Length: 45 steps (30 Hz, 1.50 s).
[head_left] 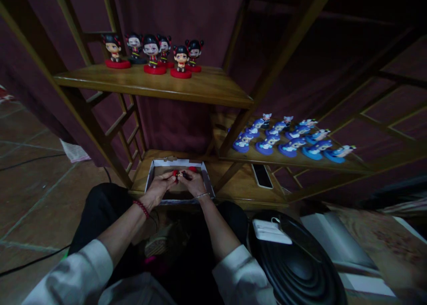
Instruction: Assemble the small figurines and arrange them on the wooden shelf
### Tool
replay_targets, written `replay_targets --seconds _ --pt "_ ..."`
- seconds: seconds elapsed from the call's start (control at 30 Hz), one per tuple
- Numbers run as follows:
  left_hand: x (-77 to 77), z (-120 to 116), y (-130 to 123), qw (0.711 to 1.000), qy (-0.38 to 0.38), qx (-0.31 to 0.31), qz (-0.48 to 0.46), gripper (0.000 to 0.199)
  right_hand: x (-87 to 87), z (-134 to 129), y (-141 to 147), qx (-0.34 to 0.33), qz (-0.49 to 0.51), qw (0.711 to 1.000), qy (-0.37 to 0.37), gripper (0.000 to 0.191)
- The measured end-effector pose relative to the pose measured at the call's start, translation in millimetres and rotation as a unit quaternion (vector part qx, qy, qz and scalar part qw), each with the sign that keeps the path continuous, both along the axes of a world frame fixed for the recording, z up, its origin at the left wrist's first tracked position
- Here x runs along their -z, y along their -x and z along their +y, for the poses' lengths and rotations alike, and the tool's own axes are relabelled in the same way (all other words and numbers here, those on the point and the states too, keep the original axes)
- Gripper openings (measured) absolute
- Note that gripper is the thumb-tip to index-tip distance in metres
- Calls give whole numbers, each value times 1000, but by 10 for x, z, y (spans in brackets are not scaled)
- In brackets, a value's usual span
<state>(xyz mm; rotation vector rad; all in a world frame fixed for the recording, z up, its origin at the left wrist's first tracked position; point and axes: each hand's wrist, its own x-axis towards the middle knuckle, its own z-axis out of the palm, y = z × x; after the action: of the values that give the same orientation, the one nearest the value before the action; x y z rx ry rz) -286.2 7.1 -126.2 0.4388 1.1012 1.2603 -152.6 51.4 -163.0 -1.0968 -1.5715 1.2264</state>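
Note:
Over an open white-edged box on the lower shelf, both hands hold one small figurine lying sideways. My left hand has its fingers closed on the red base end. My right hand is closed on the dark-haired head end. Just behind my right hand, another red piece shows in the box. The box floor under the hands is brown and partly hidden.
Black-haired figurines on red bases stand on the upper wooden shelf. Several blue figurines stand on the right shelf. A phone lies below them. A black round stool at right bears a white object.

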Motion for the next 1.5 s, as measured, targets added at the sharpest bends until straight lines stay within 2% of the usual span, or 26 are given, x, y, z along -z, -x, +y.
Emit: replay_targets --seconds 0.33,0.67,0.97,1.27,1.5 --pt "-48 -48 -89 997 -40 38 -50 16 -189 -143 -198 26 -48 998 -22 23" --pt "-287 -74 -59 990 -87 85 -73 21 -637 -244 -235 49 -109 989 -88 21" --pt "-461 -137 -66 981 -141 109 -77 24 -785 -262 -254 52 -122 980 -145 23" --pt "-621 -225 48 976 -155 115 -103 20 -1229 -411 -180 -6 -169 971 -168 21" --pt "-796 -283 61 976 -157 80 -127 12 -1515 -477 -93 12 -250 939 -235 19"
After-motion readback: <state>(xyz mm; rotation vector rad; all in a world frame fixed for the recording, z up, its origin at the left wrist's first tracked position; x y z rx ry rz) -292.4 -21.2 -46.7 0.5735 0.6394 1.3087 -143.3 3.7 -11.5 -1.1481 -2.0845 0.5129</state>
